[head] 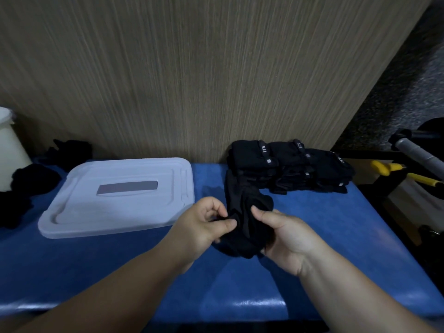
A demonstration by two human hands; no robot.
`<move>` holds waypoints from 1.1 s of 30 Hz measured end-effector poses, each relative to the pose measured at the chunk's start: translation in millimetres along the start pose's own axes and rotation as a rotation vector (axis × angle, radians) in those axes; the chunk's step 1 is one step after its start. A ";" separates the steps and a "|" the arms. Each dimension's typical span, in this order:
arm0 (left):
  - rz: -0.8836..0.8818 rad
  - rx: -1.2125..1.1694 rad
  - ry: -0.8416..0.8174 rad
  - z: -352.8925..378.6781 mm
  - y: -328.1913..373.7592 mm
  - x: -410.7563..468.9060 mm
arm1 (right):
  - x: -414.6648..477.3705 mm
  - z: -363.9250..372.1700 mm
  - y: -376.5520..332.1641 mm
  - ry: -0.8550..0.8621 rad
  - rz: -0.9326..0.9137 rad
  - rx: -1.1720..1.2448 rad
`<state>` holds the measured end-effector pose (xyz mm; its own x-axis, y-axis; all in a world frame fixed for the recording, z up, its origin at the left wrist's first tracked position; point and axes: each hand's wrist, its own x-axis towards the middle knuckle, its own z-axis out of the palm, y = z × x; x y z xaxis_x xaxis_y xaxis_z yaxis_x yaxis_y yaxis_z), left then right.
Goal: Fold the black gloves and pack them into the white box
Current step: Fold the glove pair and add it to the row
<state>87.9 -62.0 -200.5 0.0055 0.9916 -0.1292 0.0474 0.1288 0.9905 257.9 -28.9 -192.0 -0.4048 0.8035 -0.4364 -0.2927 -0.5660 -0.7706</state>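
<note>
Far L: loose black gloves (33, 179) in heaps on the blue worktop (336, 236), beside a white container (7, 145). Next the white box (134, 169), flat, lid side up, grey label on top. Then my L hand (204, 224): thumb and fingers (213, 207) pinch the L edge of one black glove (245, 212). The glove is at centre, between both hands. Its long axis runs from me to the wall; the near end is bunched up and the far end points at the wall, approx. at the stack. My R hand (286, 236) grips its R side, thumb on top, other fingers curled under. Behind, at R: stack of folded gloves (288, 164) at the wall. Far R, off the worktop: yellow-handled tools (394, 168).
</note>
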 end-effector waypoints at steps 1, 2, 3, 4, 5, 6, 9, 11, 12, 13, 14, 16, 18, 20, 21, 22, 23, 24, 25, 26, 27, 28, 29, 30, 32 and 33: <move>-0.004 0.004 -0.007 0.4 0.3 -0.2 | 0.2 1.6 -0.5 0.010 -0.036 0.015; -0.013 -0.006 -0.015 0.2 0.8 -0.3 | 1.6 1.5 -0.9 0.025 -0.067 0.035; -0.028 -0.020 -0.023 -0.3 1.7 -0.1 | 3.2 1.0 -1.6 0.051 -0.089 0.056; -0.048 -0.030 -0.030 -0.5 2.3 0.6 | 5.2 -0.5 -2.1 0.082 -0.104 0.074; -0.069 -0.034 -0.038 -0.4 2.7 0.9 | 5.8 -0.8 -3.1 0.115 -0.113 0.082; -0.088 -0.030 -0.045 -0.2 2.8 1.1 | 7.5 -2.6 -3.0 0.147 -0.120 0.070; -0.102 -0.034 -0.077 -0.8 0.7 0.1 | 8.4 -3.3 -2.8 0.189 -0.142 -0.007; -0.075 -0.058 -0.128 -3.7 -0.3 -0.6 | 9.8 -3.1 -2.9 0.219 -0.165 -0.025; -0.061 -0.066 -0.151 -5.5 0.8 -1.5 | 10.9 -4.0 -3.4 0.236 -0.181 -0.029; -0.045 -0.067 -0.174 -7.0 1.9 -2.1 | 11.1 -4.3 -4.6 0.252 -0.197 -0.037; -0.025 -0.049 -0.188 -8.2 2.5 -2.3 | 11.8 -5.5 -5.2 0.266 -0.213 -0.052; 0.009 0.018 -0.189 -8.5 3.9 -2.6 | 12.4 -7.3 -4.8 0.271 -0.229 -0.096; 0.027 0.048 -0.156 -7.3 3.1 -2.8 | 12.5 -8.0 -2.7 0.269 -0.233 -0.137; 0.042 0.061 -0.112 -7.1 2.4 -2.2 | 13.2 -8.0 -1.4 0.270 -0.232 -0.169; 0.043 0.064 -0.093 -6.8 1.9 -1.7 | 12.9 -7.7 -1.7 0.268 -0.228 -0.178; 0.039 0.060 -0.068 -6.4 0.7 -0.3 | 13.0 -7.9 -2.2 0.264 -0.223 -0.182; 0.030 0.058 -0.033 -6.1 -0.2 1.3 | 13.0 -8.2 -3.0 0.260 -0.219 -0.187; 0.016 0.072 0.007 -6.1 -0.9 2.8 | 12.8 -8.0 -3.5 0.260 -0.218 -0.195; 0.002 0.101 0.035 -6.2 -0.7 3.2 | 11.6 -7.2 -4.0 0.264 -0.221 -0.206; -0.013 0.135 0.041 -6.9 -0.9 2.9 | 11.1 -7.0 -3.8 0.270 -0.225 -0.222; -0.025 0.165 0.025 -7.6 0.2 1.8 | 11.1 -7.1 -3.4 0.277 -0.229 -0.241; -0.040 0.174 -0.014 -7.7 1.9 0.8 | 11.2 -6.8 -3.2 0.280 -0.235 -0.257; -0.062 0.156 -0.056 -7.4 3.3 0.0 | 10.1 -6.0 -3.7 0.275 -0.240 -0.266; -0.104 0.098 -0.092 -6.6 3.9 0.3 | 9.8 -5.9 -4.3 0.260 -0.245 -0.270; -0.221 -0.088 -0.118 -5.5 6.4 0.6 | 7.2 -5.1 -5.8 0.199 -0.242 -0.286; -0.267 -0.184 -0.132 -5.7 8.0 0.8 | 4.9 -4.0 -6.2 0.164 -0.237 -0.300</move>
<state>82.6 -60.1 -192.4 0.1465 0.9142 -0.3778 -0.1158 0.3952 0.9113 261.2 -20.7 -191.2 -0.2065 0.9375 -0.2802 -0.0860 -0.3027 -0.9492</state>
